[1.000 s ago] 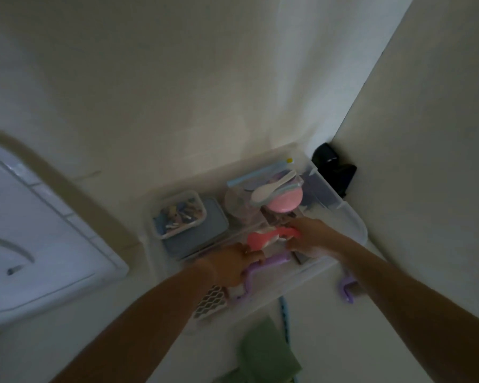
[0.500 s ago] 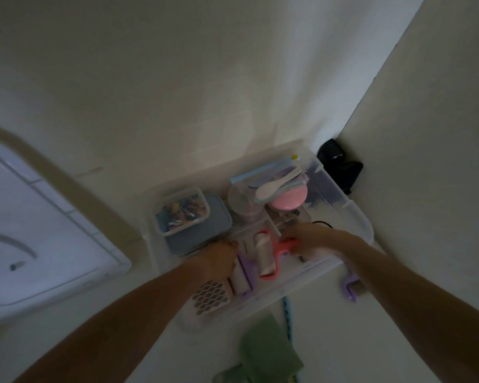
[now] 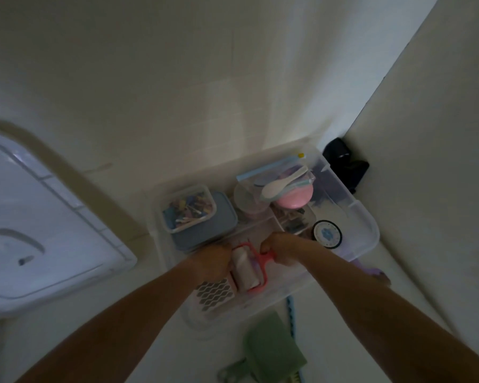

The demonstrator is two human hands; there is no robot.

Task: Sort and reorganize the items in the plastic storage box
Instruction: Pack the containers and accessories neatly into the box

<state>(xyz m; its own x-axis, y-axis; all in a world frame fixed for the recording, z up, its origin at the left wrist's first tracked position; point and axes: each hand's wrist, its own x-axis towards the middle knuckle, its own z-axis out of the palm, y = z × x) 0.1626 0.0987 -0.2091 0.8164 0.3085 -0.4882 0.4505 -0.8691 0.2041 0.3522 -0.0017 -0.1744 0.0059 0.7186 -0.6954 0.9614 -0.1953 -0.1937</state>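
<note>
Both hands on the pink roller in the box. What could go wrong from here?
1. The pink lint roller is being set into a tight gap beside the honeycomb-patterned piece; it may jam or shove that piece aside.
2. The left hand sits close to the stacked lidded containers; a nudge could shift the top one.
3. The right hand is near the round black-rimmed disc and could knock it.

Lint roller [image 3: 248, 268] in storage box [image 3: 367, 226], front.
</note>
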